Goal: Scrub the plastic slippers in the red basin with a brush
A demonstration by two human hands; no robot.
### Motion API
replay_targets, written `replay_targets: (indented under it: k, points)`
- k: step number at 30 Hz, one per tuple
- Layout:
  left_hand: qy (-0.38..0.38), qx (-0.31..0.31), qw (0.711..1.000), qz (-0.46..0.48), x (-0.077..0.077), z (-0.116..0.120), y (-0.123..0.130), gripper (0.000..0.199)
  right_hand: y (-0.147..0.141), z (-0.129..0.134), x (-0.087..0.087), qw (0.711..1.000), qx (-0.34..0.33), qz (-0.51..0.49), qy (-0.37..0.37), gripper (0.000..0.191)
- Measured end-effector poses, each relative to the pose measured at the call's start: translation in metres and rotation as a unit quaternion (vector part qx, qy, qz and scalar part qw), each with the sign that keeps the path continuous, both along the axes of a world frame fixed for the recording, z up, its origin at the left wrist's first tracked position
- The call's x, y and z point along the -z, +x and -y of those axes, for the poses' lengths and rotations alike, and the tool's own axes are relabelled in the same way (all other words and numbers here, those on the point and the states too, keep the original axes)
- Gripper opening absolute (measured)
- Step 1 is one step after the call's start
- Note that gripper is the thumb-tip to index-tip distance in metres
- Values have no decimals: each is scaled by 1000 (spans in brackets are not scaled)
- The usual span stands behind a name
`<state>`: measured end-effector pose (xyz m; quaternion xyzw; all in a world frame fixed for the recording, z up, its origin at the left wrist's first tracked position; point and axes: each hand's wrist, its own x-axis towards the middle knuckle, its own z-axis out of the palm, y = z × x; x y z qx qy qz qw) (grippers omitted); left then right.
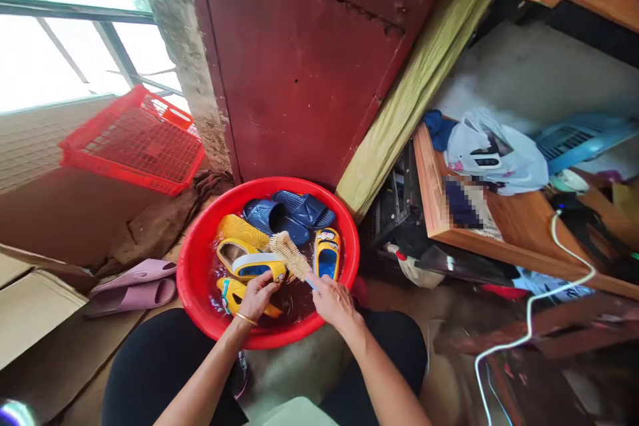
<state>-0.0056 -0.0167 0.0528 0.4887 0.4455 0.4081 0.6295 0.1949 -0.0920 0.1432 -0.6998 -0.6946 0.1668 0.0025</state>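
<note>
A red basin [186,279] of water holds several shoes. My left hand [258,296] is closed on the edge of a yellow shoe [257,266] with a white band and blue inside. In my right hand [333,299] is the handle of a scrub brush [289,256], whose pale bristles are beside that shoe. Another yellow shoe [232,296] lies below, near my left hand, and a yellow one with blue inside [327,254] leans at the basin's right. Dark blue slippers [304,208] lie at the back.
Pink slippers [142,289] lie on the floor left of the basin. Behind them is a red plastic crate [134,140] near cardboard [34,319]. A dark red door [309,80] stands behind the basin. On the right, a wooden table [519,213] bears bags, and a white cable [529,319] hangs down.
</note>
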Motion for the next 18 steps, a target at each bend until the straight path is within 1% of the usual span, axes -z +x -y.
replay_targets:
  k: [2,3,5,7,9,11,12,14,16,18]
  points:
    - [1,-8,1000,-22,5,-1,0,26,15,5,2,999,37,18,-13,51]
    - [2,-15,1000,-27,7,-2,1,27,17,8,4,998,54,25,-15,51]
    - [10,-35,999,-29,10,-3,3,29,7,12,7,997,70,21,-4,50]
    - [16,-36,999,-33,9,-4,5,28,-16,15,9,999,45,-7,21,50]
    - [12,-30,999,-42,9,-4,4,24,-38,16,9,998,-11,-37,54,51]
    - [4,-39,998,-50,9,-3,0,24,-47,19,8,997,-31,-36,60,54]
    - [2,-48,997,-57,10,-3,-2,25,-44,21,8,998,-27,-33,56,55]
    - [7,-62,995,-76,12,-4,-7,24,-28,28,8,999,-1,-26,35,55]
    - [15,-63,994,-93,14,-6,-8,19,-6,35,7,999,39,-24,14,53]
    - [16,-61,994,-90,15,-8,-6,15,11,39,5,996,78,-45,13,51]
